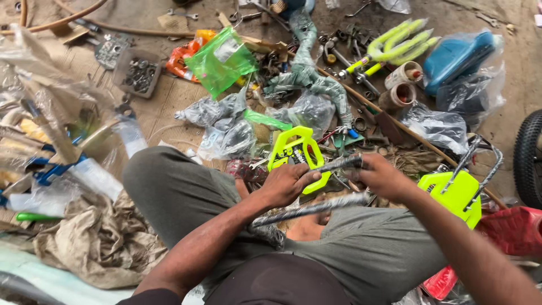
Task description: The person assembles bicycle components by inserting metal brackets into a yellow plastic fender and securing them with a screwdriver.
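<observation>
1. You are fitting wrapped rods point(339, 164) to a yellow-green plate point(297, 152), judging by your grip; it is sitting over your knees.
2. Your left hand point(287, 182) is closing around plate and rod; your right hand point(379, 175) is gripping the rod's end.
3. Next, the rod's alignment is needing care.
4. Bags point(226, 127) are crowding ahead; a tyre point(529, 158) is hemming your right.

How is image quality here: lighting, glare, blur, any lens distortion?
Head view: soft, even daylight with no hard shadows; glare on the clear plastic wrapping at the left, which is also blurred; wide-angle bending toward the edges; left hand and right hand on the wrapped metal tube fairly sharp; the neon-yellow plastic part bright but not blown out.
</observation>
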